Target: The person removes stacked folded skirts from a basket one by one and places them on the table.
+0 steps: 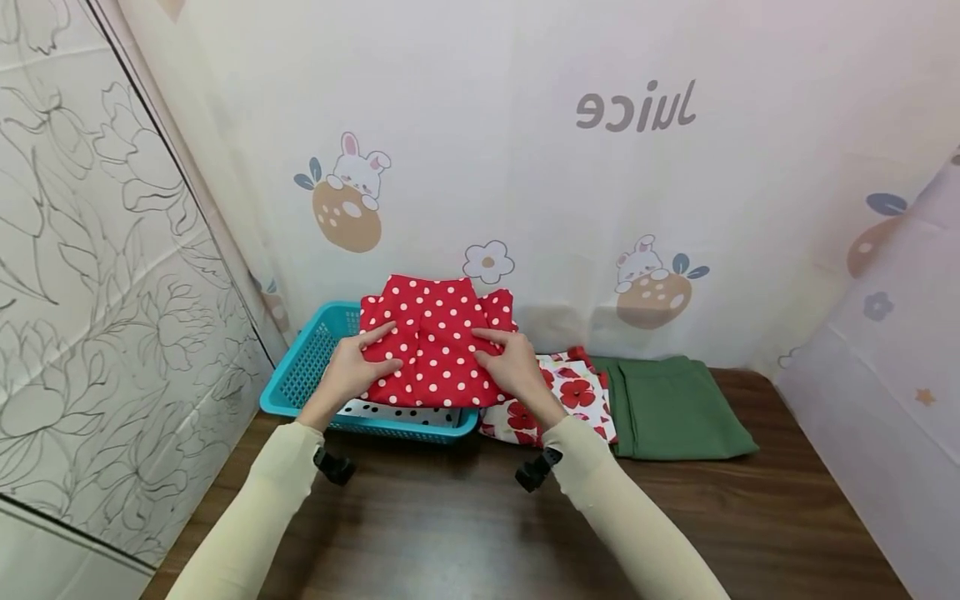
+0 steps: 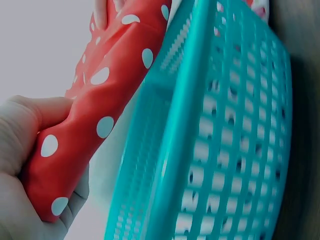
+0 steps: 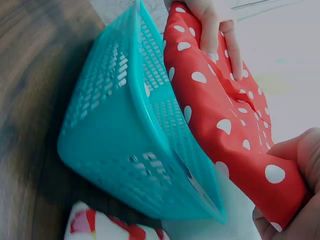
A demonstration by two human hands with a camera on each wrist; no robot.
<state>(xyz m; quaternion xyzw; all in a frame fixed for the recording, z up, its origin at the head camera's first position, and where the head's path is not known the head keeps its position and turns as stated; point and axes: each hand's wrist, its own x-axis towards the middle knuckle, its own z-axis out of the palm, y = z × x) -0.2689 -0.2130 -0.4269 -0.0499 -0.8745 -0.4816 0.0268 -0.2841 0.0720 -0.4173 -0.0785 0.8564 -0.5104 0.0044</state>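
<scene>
A folded red cloth with white polka dots [image 1: 438, 342] is held between both hands, above the right part of a turquoise plastic basket [image 1: 300, 367]. My left hand [image 1: 352, 367] grips its left side, thumb on top and fingers underneath, as the left wrist view shows. At the opposite side my right hand [image 1: 513, 367] pinches the cloth the same way. Under it, a white cloth with black dots [image 1: 397, 414] lies in the basket, mostly hidden. In the right wrist view the red cloth [image 3: 220, 120] is raised over the basket rim [image 3: 145, 115].
Right of the basket lies a white cloth with red flowers [image 1: 577, 392], partly behind my right wrist. Beside it is a folded green cloth [image 1: 678, 408]. All stand on a dark wooden table [image 1: 450, 533], with a printed curtain [image 1: 487, 125] behind.
</scene>
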